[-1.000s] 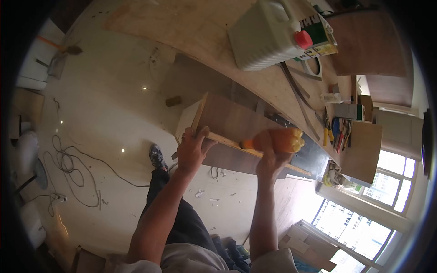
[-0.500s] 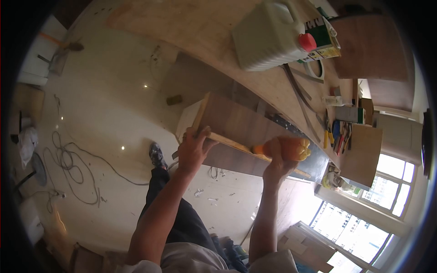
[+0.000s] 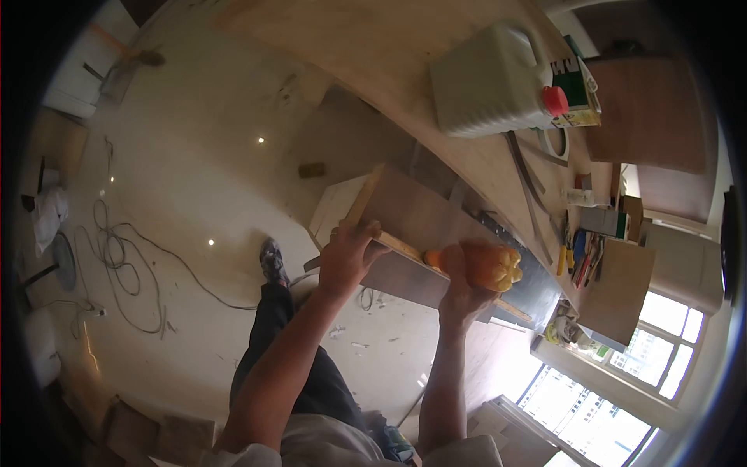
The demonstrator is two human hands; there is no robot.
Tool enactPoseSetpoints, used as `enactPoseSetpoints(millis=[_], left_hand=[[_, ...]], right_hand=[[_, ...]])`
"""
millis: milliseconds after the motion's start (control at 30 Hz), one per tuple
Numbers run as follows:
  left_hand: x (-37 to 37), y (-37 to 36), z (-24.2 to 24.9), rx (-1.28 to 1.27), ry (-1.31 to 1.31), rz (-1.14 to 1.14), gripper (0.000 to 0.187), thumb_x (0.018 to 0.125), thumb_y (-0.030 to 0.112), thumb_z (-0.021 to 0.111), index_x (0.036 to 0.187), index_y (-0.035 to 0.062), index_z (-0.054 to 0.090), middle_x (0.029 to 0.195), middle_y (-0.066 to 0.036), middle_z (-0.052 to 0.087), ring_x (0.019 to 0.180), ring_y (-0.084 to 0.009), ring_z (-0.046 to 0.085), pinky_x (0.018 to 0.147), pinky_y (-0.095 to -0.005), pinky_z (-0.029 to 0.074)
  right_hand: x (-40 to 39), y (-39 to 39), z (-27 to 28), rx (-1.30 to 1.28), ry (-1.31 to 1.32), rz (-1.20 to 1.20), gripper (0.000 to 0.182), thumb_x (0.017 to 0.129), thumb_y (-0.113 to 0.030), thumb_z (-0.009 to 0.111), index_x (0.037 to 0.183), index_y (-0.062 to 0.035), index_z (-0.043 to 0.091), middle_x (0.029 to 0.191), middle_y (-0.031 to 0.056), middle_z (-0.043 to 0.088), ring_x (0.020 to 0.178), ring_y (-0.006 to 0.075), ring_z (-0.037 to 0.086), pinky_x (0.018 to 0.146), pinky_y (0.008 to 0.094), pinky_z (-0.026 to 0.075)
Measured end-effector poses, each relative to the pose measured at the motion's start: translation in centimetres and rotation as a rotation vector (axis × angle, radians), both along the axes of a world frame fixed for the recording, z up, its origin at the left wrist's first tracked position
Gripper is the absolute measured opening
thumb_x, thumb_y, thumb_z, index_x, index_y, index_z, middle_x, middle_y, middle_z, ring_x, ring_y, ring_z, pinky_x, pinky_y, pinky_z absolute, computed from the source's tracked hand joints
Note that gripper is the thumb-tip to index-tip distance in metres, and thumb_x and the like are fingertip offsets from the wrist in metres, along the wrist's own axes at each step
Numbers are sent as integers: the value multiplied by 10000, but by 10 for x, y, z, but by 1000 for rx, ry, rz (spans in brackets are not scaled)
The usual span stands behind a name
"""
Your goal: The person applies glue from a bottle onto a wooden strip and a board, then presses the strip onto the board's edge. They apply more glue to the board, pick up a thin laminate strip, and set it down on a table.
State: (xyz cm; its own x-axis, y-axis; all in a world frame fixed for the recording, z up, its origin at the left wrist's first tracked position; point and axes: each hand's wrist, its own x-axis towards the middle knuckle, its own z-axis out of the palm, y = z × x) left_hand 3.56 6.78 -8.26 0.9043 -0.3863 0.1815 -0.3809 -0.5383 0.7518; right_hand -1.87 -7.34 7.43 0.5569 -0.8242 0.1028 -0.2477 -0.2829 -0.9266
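Bottle [image 3: 498,267], orange, sits between three and four o'clock, wrapped in the right hand [image 3: 464,300], its narrow tip at the board's edge. At eight o'clock, just off centre, the left hand [image 3: 346,255] clasps the board [image 3: 416,212]; a jug [image 3: 492,86] stands near one.

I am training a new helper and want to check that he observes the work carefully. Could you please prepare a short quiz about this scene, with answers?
1. Choose one. The left hand is on the edge of the wooden box. What does the right hand hold?
A) a hammer
B) an orange bottle
C) a paint brush

2. True or false: the large pale jug is on the floor.

3. Fill in: the jug's cap is ____ in colour.

Key: 1. B. 2. False; it is on the workbench. 3. Red.
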Motion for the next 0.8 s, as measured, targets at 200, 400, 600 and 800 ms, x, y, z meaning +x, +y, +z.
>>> enactPoseSetpoints(millis=[200,400,600,800], left_hand=[[0,1,2,39,52,-3,564,876,455,868,1349,213,681,1128,-127,543,905,-330,705,680,-434,642],[1,1,0,20,16,18,546,894,457,851,1354,213,687,1117,-132,553,856,-338,702,684,-443,631],[0,1,1,22,46,4,550,899,469,841,1359,211,685,1110,-140,552,883,-337,699,674,-439,623],[0,3,2,35,57,2,574,892,477,840,1379,222,671,1127,-145,546,880,-352,687,702,-453,627]], right_hand=[[21,34,-12,31,-137,106,517,826,-44,930,1238,-54,618,1104,58,706,986,180,696,906,322,571],[9,25,-1,20,-40,145,493,832,-26,916,1231,-59,628,1112,49,705,986,154,691,923,314,564],[12,38,-6,-28,-138,147,503,827,-3,900,1242,-57,620,1124,56,703,991,154,691,920,312,565],[13,35,-9,-90,-128,181,491,862,19,884,1251,-38,591,1157,82,698,997,159,694,890,298,577]])
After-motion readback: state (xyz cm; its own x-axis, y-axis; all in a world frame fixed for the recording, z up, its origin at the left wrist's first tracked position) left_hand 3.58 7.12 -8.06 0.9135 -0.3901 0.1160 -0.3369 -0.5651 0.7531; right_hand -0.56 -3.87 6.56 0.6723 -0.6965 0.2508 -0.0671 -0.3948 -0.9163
